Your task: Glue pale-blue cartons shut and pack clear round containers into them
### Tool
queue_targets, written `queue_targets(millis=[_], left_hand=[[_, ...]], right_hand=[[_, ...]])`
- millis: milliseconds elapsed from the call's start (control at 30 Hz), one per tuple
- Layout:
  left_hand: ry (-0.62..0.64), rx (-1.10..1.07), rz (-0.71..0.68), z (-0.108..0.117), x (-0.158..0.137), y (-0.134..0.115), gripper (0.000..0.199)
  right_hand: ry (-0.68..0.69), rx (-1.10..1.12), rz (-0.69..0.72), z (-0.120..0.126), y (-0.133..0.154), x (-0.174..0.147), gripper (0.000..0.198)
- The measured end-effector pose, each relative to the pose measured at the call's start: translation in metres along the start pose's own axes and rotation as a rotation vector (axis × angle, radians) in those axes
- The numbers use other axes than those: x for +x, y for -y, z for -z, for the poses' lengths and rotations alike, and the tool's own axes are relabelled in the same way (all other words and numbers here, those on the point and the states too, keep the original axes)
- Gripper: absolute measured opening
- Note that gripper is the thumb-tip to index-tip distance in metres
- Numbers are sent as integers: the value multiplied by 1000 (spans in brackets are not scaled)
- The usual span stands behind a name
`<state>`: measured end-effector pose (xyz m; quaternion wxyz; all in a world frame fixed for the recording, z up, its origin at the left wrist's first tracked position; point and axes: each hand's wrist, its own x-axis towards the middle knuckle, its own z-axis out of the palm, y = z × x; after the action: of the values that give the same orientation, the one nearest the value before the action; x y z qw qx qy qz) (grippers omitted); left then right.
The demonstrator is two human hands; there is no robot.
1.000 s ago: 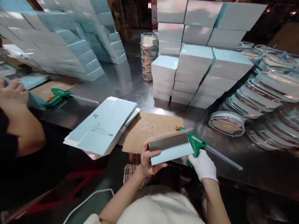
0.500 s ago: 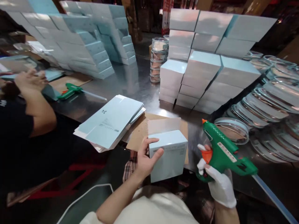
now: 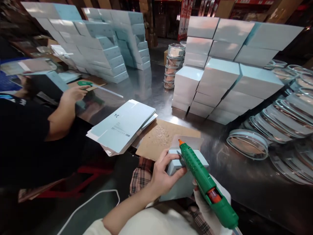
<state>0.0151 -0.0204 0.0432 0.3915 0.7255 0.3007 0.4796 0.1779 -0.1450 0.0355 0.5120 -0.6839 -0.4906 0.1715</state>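
At the table's near edge, the bare left hand [image 3: 162, 176] curls around a pale blue box [image 3: 182, 182], thumb across its top. The gloved right hand [image 3: 207, 209] grips a green glue gun [image 3: 205, 184], its nozzle angled down onto the box's open flap [image 3: 189, 142].

The green glue gun [image 3: 207, 187] covers most of the right hand [image 3: 210, 209], whose grip on the trigger perhaps cannot be judged. The small box [image 3: 182, 182] is half hidden behind the left hand [image 3: 162, 176]. The print on the flat cartons [image 3: 122, 125] is too small to read.
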Motion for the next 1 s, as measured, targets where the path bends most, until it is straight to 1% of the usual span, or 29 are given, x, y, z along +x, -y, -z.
queue_targets(millis=[100,133,200,300,367,433,500,533,600,700,767,833,900,967,1000], left_hand=[[30,0,-25,1,0,-5,25],[39,5,-30,1,-1,-5,24],[44,16,-38,1,-3,-3,26],[12,36,-25,2,-6,1,31],[-9,40,-4,5,-7,4,32],[-19,37,27,8,-7,6,32],[-24,26,74,12,-7,8,33],[-28,17,98,13,-7,8,34],[-35,-16,132,14,-7,9,36],[-34,-91,151,14,-7,10,37],[-33,-134,158,13,-7,11,37],[-36,-161,162,15,-7,12,37],[-40,-169,163,16,-7,13,37],[-26,-168,168,17,-7,13,38],[-7,-169,175,16,-7,13,39]], right_hand=[[-20,-12,132,-6,-1,5,18],[-35,-10,150,-7,-4,5,18],[-45,-14,120,-7,-11,3,17],[-29,-28,19,1,-27,-3,17],[-76,-10,-69,10,-39,-7,21],[-175,23,-174,19,-52,-8,27],[-257,91,-308,23,-63,-4,35],[-274,118,-357,23,-66,0,38],[-230,226,-489,16,-67,14,43],[-93,423,-736,-1,-63,40,53],[-25,499,-847,-6,-62,53,58],[6,399,-849,1,-66,60,62],[13,197,-826,16,-71,62,61],[-43,9,-773,33,-72,62,55],[-88,-34,-742,39,-68,63,54]])
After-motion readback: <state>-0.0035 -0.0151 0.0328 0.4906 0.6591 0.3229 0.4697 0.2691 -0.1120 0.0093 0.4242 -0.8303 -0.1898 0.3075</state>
